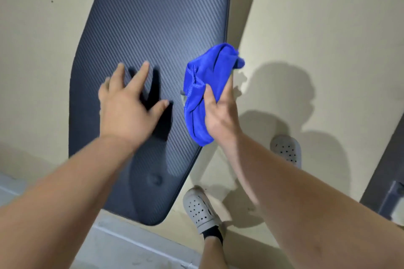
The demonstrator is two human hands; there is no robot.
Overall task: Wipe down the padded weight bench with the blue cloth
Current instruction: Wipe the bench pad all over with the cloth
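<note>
Above the bench's right edge, my right hand pinches the bunched blue cloth, which hangs beside my palm. Left hand spreads flat over the padding.

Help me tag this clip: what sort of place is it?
Probably a gym or home workout room: a padded bench on a bare pale floor, with a dark frame at the right edge.

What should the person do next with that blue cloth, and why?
Probably lower the blue cloth onto the bench pad and start a stroke. The right hand holds it bunched up over the pad's right edge, seemingly not pressed flat, while the left hand is spread open over the pad.
</note>
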